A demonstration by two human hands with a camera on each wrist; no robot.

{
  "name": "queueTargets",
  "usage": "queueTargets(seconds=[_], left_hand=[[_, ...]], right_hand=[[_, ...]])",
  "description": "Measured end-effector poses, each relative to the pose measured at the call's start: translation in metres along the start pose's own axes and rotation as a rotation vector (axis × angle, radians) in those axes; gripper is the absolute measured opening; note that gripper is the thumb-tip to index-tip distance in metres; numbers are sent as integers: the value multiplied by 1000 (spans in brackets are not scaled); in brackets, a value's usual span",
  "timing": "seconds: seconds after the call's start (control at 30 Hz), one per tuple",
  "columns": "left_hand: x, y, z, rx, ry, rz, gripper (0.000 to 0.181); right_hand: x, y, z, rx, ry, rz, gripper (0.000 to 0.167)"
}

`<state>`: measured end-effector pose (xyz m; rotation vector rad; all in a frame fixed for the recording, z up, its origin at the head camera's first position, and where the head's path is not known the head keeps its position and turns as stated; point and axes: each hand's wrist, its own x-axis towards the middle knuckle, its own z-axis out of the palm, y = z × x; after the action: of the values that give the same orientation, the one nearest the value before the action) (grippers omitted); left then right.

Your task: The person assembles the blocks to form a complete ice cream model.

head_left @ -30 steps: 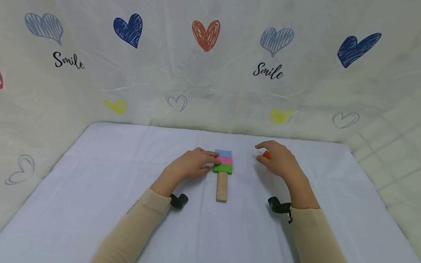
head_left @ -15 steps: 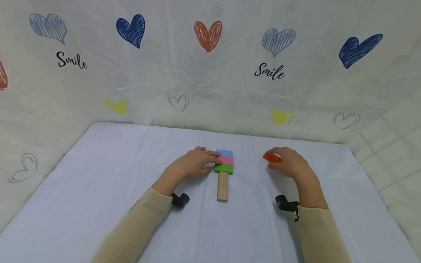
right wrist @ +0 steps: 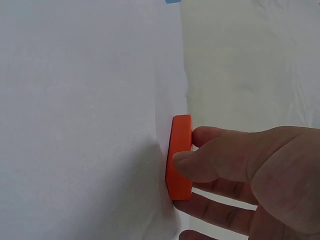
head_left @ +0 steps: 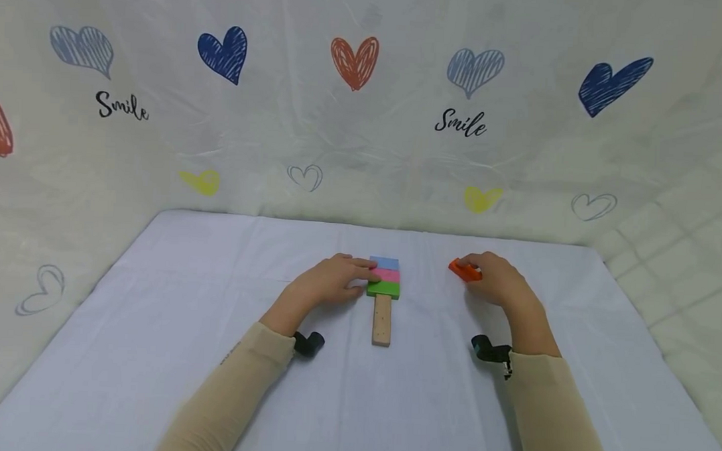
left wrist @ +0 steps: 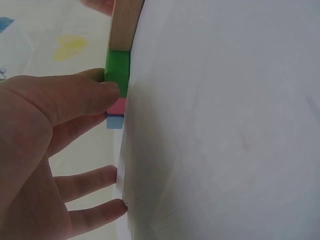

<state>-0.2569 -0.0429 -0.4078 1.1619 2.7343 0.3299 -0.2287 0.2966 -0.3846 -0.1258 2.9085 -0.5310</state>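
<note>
In the head view, blue point(head_left: 388, 262), pink point(head_left: 389, 275) and green point(head_left: 384, 291) blocks lie in a touching row. A bare wooden strip point(head_left: 381, 322) extends from the green block toward the person. My left hand point(head_left: 330, 281) rests at the row's left side, its straight fingers reaching onto the blocks. In the left wrist view, the thumb lies against the green block point(left wrist: 117, 67) and partly covers the row. Off to the right, my right hand point(head_left: 495, 280) holds an orange block point(head_left: 463, 270). The right wrist view shows thumb and fingers pinching that orange block point(right wrist: 181, 137), its long edge near the cloth.
A white cloth point(head_left: 259, 408) covers the table. Its far edge meets a pale backdrop point(head_left: 400, 140) printed with hearts and the word "Smile". Black wrist cameras sit at the left cuff point(head_left: 309, 344) and right cuff point(head_left: 489, 351).
My right hand has gone from spread fingers over the orange block to pinching it, and has moved slightly right. The orange block has turned a little. My left hand and the row stay put.
</note>
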Motion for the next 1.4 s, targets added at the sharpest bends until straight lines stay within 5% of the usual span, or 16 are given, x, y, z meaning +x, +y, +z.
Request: queueTargets(seconds=[0.87,1.4], left_hand=[[-3,-1,0,4,8,5,39],[-3,-1,1,-10,-16,4,41]], right_hand=[[6,-4,10,76,91,-10,36],[4,-3,12,121,63,32,41]])
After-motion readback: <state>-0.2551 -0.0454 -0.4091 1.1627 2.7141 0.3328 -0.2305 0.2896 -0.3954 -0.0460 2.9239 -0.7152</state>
